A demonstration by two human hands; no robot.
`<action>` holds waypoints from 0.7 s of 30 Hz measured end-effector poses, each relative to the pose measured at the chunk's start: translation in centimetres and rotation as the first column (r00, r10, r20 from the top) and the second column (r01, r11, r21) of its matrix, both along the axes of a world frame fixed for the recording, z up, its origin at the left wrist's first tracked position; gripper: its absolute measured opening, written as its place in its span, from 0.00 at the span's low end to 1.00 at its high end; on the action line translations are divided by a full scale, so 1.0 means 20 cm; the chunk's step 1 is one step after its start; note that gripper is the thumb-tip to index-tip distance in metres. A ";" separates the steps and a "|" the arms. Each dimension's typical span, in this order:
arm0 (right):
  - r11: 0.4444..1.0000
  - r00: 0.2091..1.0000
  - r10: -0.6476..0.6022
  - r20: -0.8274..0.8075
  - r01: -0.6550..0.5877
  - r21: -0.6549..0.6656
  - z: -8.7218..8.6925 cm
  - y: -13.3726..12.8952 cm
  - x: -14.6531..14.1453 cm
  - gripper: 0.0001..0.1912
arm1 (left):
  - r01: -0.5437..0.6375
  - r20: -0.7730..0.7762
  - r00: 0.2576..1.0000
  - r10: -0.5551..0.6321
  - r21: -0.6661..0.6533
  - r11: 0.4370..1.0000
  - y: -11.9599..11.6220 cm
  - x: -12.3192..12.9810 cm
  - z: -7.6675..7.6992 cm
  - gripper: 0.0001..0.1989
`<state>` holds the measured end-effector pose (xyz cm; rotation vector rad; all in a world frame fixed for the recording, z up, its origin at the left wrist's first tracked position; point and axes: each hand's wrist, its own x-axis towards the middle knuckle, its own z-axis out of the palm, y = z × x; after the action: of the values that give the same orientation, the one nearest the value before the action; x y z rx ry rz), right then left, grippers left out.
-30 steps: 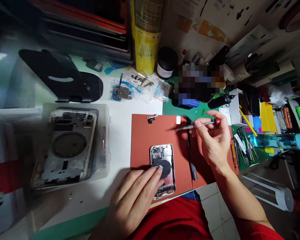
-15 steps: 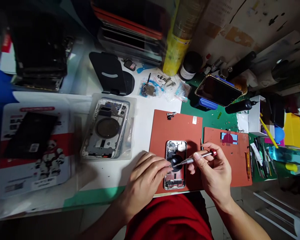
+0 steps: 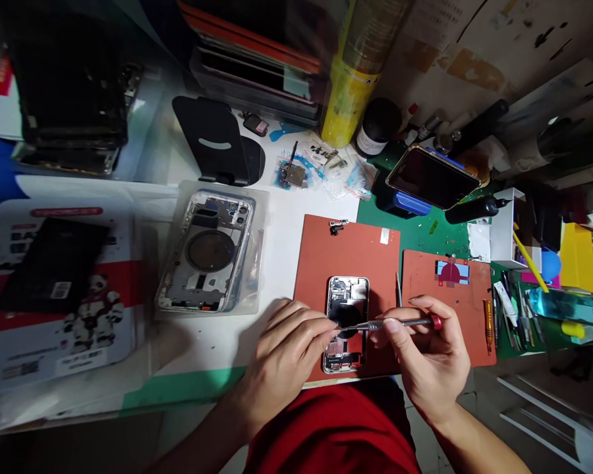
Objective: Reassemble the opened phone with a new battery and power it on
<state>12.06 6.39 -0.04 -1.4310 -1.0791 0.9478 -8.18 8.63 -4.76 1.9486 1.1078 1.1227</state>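
Observation:
An opened phone (image 3: 358,299) lies on a reddish-brown mat (image 3: 321,253), its inner parts showing. My right hand (image 3: 432,359) grips a screwdriver (image 3: 375,325) with a grey shaft and a red end cap. The screwdriver lies nearly level above the phone, its tip pointing left. At the phone's left edge, my left hand (image 3: 291,349) pinches thumb and forefinger together right by that tip. Whatever sits between those fingertips is too small to make out. Small metal parts (image 3: 338,227) rest near the mat's top edge.
Left of the mat, another opened phone housing (image 3: 210,250) lies on a clear plastic tray. Beyond it stands a black phone stand (image 3: 212,141). A second mat (image 3: 454,316) is at right, with several tools (image 3: 511,309) beside it. A yellow spray can (image 3: 346,99) stands at the back.
My right hand has shifted slightly right and down, and the screwdriver has tilted from slanting to nearly level. My left hand keeps its pinch in almost the same place.

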 end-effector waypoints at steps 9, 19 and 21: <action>0.994 0.989 0.035 0.141 -0.048 0.093 -0.02 -0.02 0.02 0.22 | -0.013 0.005 1.000 0.013 -0.004 1.000 0.00 0.00 0.01 0.10; 0.973 0.960 0.108 0.257 -0.155 0.172 0.00 -0.01 0.04 0.27 | -0.008 -0.017 1.000 0.008 -0.015 1.000 -0.01 0.00 0.00 0.10; 0.961 0.947 0.141 0.290 -0.201 0.188 0.01 -0.01 0.04 0.28 | -0.003 -0.019 1.000 0.003 -0.016 1.000 -0.01 0.00 0.00 0.10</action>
<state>12.92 6.26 0.14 -1.3278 -1.4872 0.7390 -8.12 8.53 -4.76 1.9490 1.1267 1.0959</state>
